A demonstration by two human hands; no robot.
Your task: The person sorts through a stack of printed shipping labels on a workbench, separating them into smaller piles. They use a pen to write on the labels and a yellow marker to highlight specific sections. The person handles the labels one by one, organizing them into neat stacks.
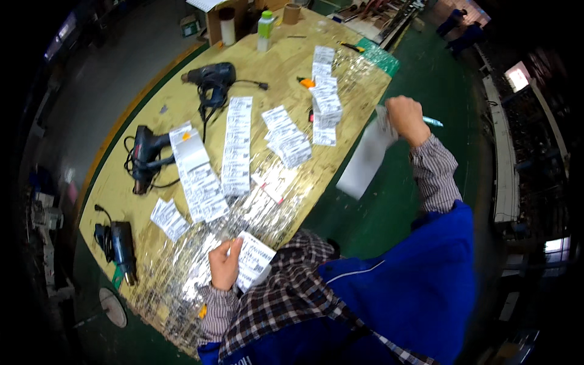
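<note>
Label sheet: a white sheet of printed labels (255, 258) lies at the near edge of the plywood bench (182, 91), on a patch of crinkled silver film (176, 286), pinned at its left edge by the left hand (224, 263).
Left hand: fingers curled over the sheet's edge, thumb on top, a light pinch rather than a full fist.
Right hand: the right hand (406, 118) is raised past the bench's far right edge, closed around a pale backing strip (365, 161) that hangs down from it, with a teal pen-like tip (433, 121) poking out of the fist.
Step in hand: judged from the pose, labels are being sorted or peeled, one sheet held down while a spent strip is carried clear (this is a reading, not something seen).
Next move: it would call for a free right hand and a steady hold on the near sheet, so the thin paper does not slide on the slick film.
Around them: rows of label strips (237, 146) and stacked labels (327, 100) cover mid-bench; three heat guns (210, 78) (146, 158) (121, 246) lie along its left side.
Hard to make out: print on the labels is too small to tell; the sleeve hides the sheet's lower corner; the bench's far end and the dark surroundings blur at the rim.
</note>
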